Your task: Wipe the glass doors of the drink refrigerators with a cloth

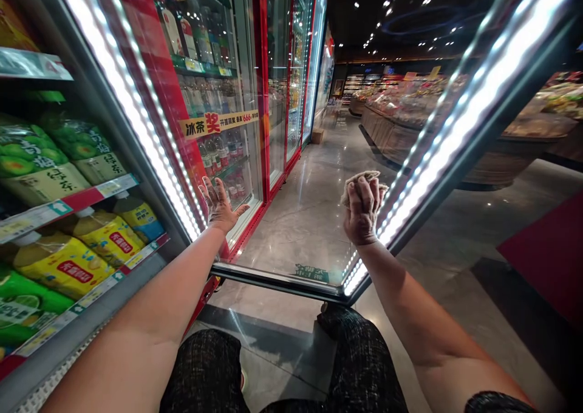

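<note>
A glass cooler door (291,218) with bright LED strips (437,139) down both sides stands swung out before me. My left hand (221,206) lies with fingers spread near the lower left of the pane, by the left light strip. Bunched in my right hand (363,212) is a pale cloth (364,177), pressed against the glass on the lower right beside the other strip. The fingers curl over the cloth, so part of it is hidden. Below both hands runs the door's dark bottom frame (282,282).
To the left, cooler shelves (86,200) hold bottled drinks (68,267) with price tags along the edges. Red-framed coolers (264,97) line the aisle beyond the glass. Wooden display bins (401,127) stand across the shiny floor (291,188). A dark red panel (546,255) juts in at right.
</note>
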The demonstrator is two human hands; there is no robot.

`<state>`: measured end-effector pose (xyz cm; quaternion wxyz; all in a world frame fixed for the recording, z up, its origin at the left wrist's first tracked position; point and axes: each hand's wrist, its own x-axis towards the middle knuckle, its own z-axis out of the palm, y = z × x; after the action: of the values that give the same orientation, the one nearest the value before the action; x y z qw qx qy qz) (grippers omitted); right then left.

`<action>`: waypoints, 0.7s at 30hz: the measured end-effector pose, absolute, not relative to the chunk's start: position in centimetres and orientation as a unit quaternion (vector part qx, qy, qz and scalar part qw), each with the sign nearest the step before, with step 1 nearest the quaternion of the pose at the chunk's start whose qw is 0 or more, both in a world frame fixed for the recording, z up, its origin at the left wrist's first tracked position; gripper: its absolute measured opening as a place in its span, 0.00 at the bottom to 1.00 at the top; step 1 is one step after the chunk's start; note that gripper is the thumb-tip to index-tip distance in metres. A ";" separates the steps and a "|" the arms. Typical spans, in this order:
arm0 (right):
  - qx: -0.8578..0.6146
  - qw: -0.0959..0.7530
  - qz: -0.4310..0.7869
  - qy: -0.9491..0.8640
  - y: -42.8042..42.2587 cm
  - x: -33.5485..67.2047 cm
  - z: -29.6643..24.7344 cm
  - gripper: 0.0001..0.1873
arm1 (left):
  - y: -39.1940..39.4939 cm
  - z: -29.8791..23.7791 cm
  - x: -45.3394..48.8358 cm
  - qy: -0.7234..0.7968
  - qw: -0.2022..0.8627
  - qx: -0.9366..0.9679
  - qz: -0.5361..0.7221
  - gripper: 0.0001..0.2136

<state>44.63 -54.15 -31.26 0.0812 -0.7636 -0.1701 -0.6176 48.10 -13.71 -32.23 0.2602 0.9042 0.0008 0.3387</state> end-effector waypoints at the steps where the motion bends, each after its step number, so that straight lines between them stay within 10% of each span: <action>1: -0.757 0.087 -0.625 -0.169 -53.5 44.9 -30.8 0.30 | -13.7 -32.2 48.1 0.000 0.260 0.904 0.339 0.59; 21: -0.797 0.113 -0.543 -0.237 -48.5 45.8 -31.9 0.30 | -14.5 -31.3 47.0 -0.020 0.287 0.904 0.316 0.54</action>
<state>45.79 -48.46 -31.92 0.1131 -0.7973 -0.2371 -0.5435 47.03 -14.49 -31.33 0.2872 0.9040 -0.0200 0.3160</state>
